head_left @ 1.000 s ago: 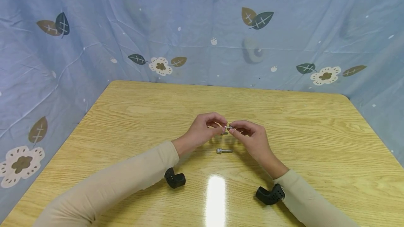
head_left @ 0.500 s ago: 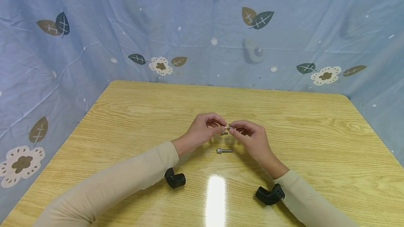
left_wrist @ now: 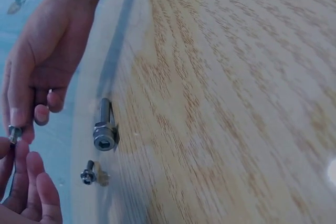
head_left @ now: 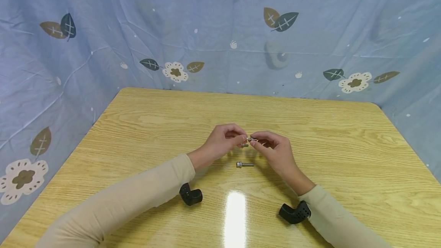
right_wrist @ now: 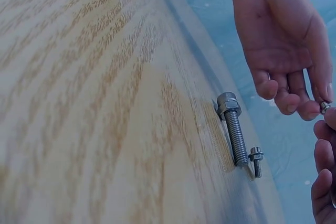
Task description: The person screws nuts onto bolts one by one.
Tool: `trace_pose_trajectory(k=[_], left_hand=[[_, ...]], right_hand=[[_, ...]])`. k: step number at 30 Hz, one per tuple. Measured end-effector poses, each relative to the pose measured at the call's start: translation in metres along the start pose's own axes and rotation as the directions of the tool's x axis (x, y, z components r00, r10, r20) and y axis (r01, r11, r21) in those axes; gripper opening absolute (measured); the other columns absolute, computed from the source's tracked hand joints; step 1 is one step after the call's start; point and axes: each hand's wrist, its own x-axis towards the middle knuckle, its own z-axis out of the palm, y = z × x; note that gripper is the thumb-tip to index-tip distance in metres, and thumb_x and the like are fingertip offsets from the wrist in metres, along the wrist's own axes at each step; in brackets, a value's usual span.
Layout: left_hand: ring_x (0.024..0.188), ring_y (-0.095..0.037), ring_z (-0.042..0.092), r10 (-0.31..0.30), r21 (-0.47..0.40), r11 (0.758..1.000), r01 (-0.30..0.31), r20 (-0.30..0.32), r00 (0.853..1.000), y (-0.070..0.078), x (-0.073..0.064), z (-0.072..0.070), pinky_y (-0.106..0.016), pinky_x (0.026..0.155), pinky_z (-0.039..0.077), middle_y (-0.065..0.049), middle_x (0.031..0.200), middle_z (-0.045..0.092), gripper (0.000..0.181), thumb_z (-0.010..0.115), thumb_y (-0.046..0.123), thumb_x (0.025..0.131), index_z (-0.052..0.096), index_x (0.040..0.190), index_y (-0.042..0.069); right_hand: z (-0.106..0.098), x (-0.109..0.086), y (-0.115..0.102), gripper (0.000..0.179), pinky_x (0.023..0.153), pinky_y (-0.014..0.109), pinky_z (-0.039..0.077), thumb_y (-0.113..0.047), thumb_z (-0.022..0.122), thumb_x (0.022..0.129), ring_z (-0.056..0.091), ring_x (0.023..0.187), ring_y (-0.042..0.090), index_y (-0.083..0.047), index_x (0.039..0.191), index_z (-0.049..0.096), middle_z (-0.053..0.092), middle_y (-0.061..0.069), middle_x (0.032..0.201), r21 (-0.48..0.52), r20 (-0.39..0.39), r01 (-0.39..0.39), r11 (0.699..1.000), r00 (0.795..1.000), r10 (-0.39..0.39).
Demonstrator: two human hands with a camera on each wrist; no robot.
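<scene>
Just above the table, my left hand point(head_left: 221, 139) and right hand point(head_left: 275, 150) meet fingertip to fingertip. Between them is a small metal bolt point(head_left: 250, 139), with what looks like a nut on it. The left thumb and forefinger pinch one end; the right thumb and forefinger pinch the other. Fingertips cover much of it in the left wrist view, where a shiny piece of the bolt point(left_wrist: 14, 134) shows. Below the hands lies a large socket-head bolt point(head_left: 245, 164) with a nut up by its head point(right_wrist: 230, 107). A smaller bolt point(right_wrist: 256, 156) with a nut lies beside it.
The wood-grain table point(head_left: 155, 118) is backed by a blue curtain point(head_left: 213, 22) with leaf and flower prints. Black wrist mounts point(head_left: 191, 195) hang below both sleeves. A bright light reflection point(head_left: 235, 217) falls on the table's near side.
The left fingertips shift slightly at the end of the small bolt. My right hand stays almost still, and both bolts on the table stay put.
</scene>
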Motion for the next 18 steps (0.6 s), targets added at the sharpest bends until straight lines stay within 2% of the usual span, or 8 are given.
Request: trace_pose_trajectory(k=[8, 15, 18], left_hand=[[0.094, -0.019, 0.063, 0.059, 0.031, 0.998, -0.059, 0.002, 0.998, 0.0015, -0.0017, -0.0011, -0.043, 0.083, 0.054, -0.001, 0.107, 0.066, 0.011, 0.070, 0.014, 0.089, 0.070, 0.100, 0.017], [0.100, -0.031, 0.065, 0.006, -0.018, 1.000, -0.006, 0.023, 1.000, 0.0013, -0.0016, -0.0007, -0.040, 0.085, 0.056, -0.007, 0.104, 0.068, 0.014, 0.064, 0.020, 0.094, 0.068, 0.106, 0.014], [0.100, -0.033, 0.065, 0.007, -0.022, 1.000, -0.006, 0.023, 1.000, 0.0013, -0.0015, -0.0005, -0.040, 0.086, 0.056, -0.009, 0.102, 0.069, 0.013, 0.064, 0.019, 0.095, 0.068, 0.105, 0.013]], right_hand=[[-0.0002, 0.0000, -0.0015, 0.016, 0.072, 0.022, 0.052, -0.012, 0.070, 0.089, 0.063, 0.082, 0.006, -0.007, 0.104, 0.073, 0.071, 0.007, 0.100, 0.003, 0.007, -0.003, 1.000, 1.000, 0.003], [-0.0002, 0.0000, -0.0019, 0.017, 0.073, 0.021, 0.052, -0.013, 0.070, 0.089, 0.064, 0.083, 0.005, -0.007, 0.105, 0.072, 0.071, 0.011, 0.102, 0.003, 0.004, -0.011, 1.000, 1.000, 0.011], [0.0000, 0.0000, -0.0022, 0.017, 0.073, 0.021, 0.053, -0.013, 0.070, 0.089, 0.064, 0.083, 0.005, -0.006, 0.105, 0.072, 0.070, 0.012, 0.102, 0.009, 0.006, -0.008, 1.000, 1.000, 0.008]])
